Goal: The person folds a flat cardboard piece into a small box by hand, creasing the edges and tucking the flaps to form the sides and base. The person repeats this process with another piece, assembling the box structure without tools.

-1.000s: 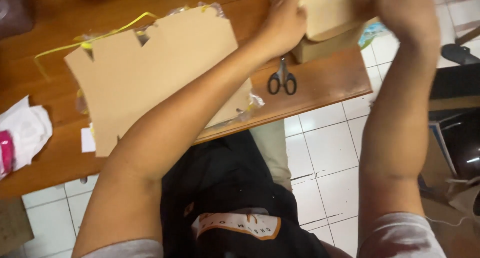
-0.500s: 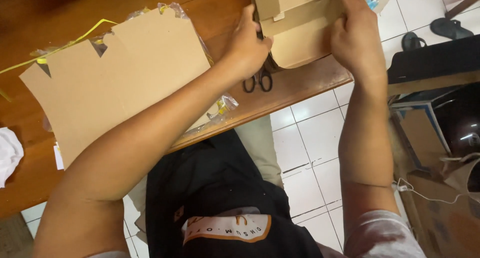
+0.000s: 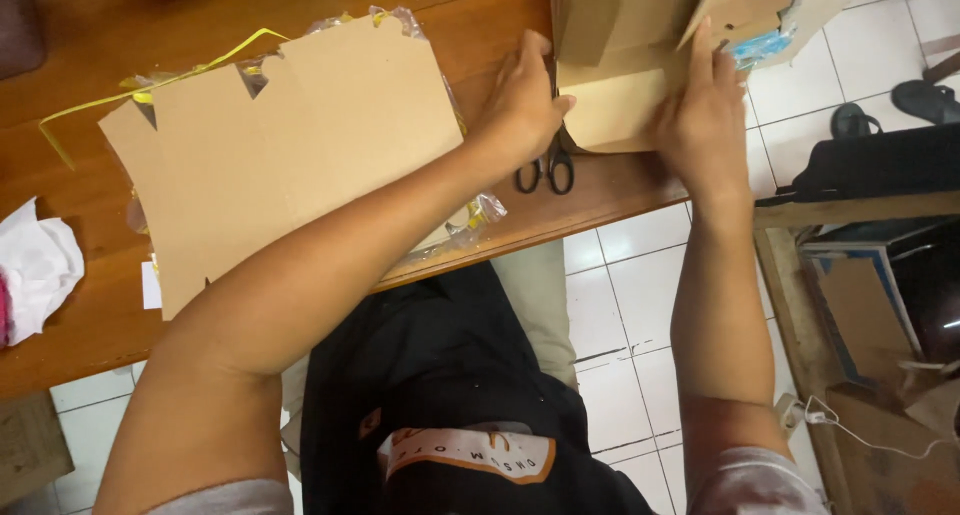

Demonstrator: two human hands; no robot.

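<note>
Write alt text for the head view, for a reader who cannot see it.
Seen from above, a person's left hand and right hand press on a folded cardboard piece at the edge of a wooden table. Black-handled scissors lie just below the left hand, and a large flat cardboard cutout lies to the left over clear plastic wrap.

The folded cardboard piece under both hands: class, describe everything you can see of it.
The folded cardboard piece is plain brown board, creased into overlapping panels, with one flap raised at its upper right. It lies on the wooden table, near the table's front edge. The left hand presses its left side; the right hand lies flat on its right side. Black-handled scissors lie partly tucked under its lower left corner.
</note>
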